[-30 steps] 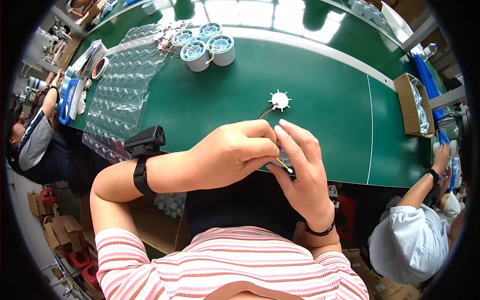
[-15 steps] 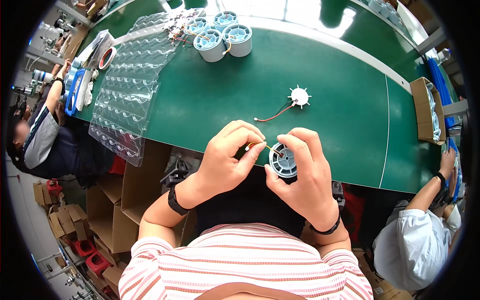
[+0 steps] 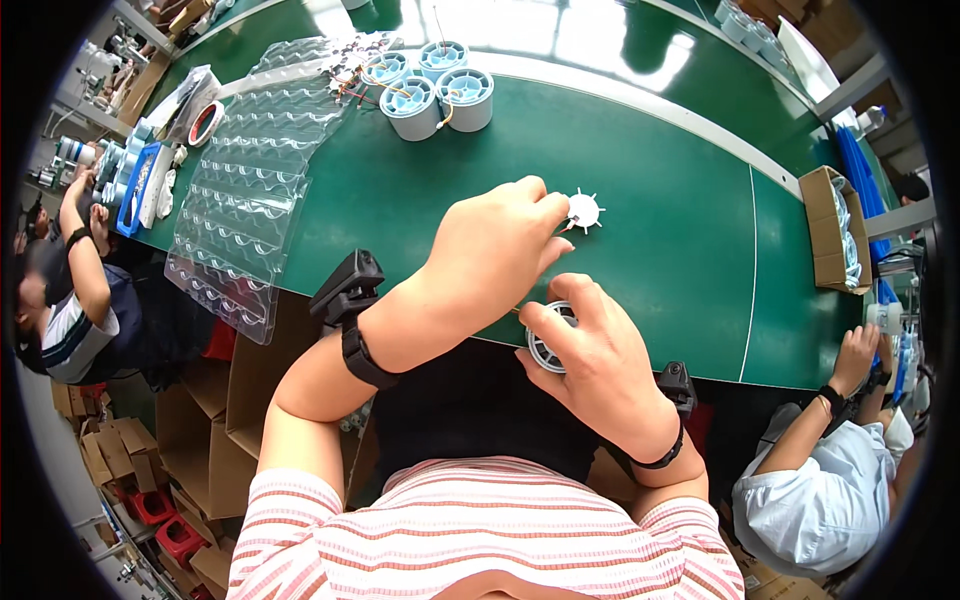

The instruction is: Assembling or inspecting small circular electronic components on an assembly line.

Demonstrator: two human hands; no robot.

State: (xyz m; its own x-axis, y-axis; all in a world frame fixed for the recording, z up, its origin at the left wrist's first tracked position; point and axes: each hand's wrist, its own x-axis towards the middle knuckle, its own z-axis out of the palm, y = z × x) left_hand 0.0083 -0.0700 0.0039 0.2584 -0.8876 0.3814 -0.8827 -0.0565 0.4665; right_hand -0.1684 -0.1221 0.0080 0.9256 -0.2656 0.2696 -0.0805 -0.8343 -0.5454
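My right hand is wrapped round a light blue cylindrical housing with a ribbed, spoked end, near the bench's front edge. My fingers cover much of it, and a bit of yellowish wire shows at its left side. My left hand is stretched over the bench, its fingers curled in beside a small white disc with short spokes round its rim. The disc lies on the green top. The hand hides the disc's wires, and whether the fingertips grip them is hidden.
Several light blue housings with wires stand at the back. A clear ridged plastic tray lies at left, near a roll of red tape. A cardboard box sits at right. Co-workers are busy on both sides.
My left hand has let go of the housing's thin wire and moved up and right to the white disc. My right hand still holds the housing, turned slightly. The view has shifted a little.
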